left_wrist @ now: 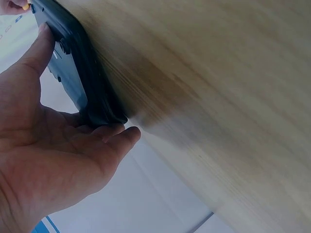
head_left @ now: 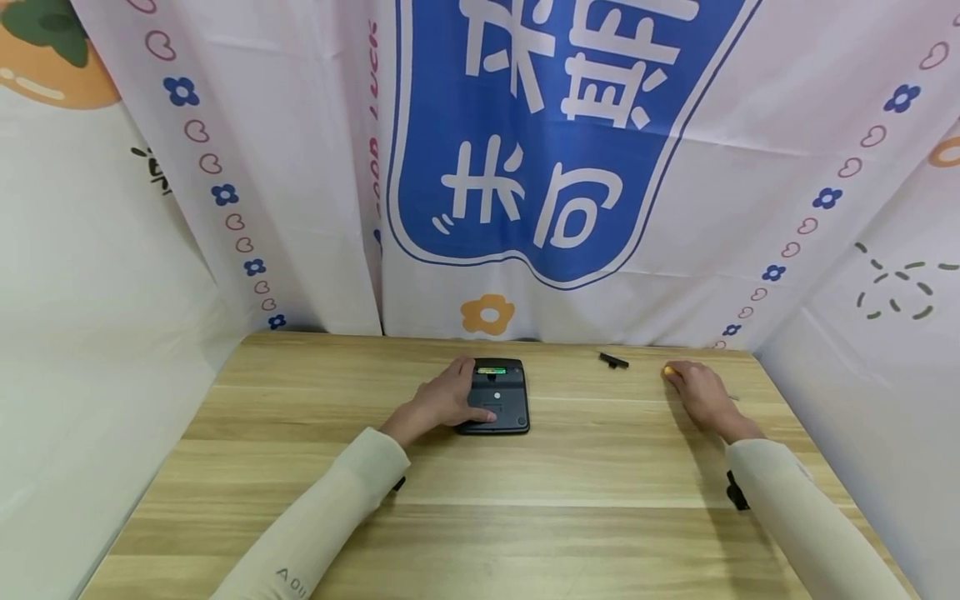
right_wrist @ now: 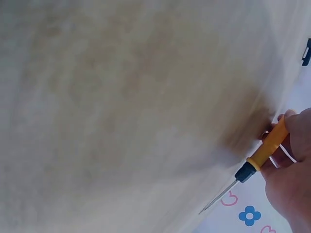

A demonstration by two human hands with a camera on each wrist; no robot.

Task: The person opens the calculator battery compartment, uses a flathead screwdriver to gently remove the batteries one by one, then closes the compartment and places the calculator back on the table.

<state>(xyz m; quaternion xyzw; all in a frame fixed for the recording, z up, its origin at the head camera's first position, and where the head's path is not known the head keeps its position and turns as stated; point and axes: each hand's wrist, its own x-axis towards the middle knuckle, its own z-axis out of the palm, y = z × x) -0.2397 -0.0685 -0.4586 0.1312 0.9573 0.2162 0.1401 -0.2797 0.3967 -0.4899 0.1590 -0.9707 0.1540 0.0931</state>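
Head view: the left hand (head_left: 450,395) is gripping a black device (head_left: 512,406), the right hand (head_left: 702,393) a screwdriver (right_wrist: 267,148); battery (head_left: 492,372) work seems underway, next probably calling for the cover (head_left: 614,361) lying between them.

Wood tbl (head_left: 570,475), wht cloth (head_left: 555,167) behind

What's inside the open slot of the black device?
A green-and-yellow battery sits inside the black device; whatever lies beneath the battery is covered and can't be seen.

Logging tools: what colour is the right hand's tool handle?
Yellow-orange handle, clearest in the right wrist view.
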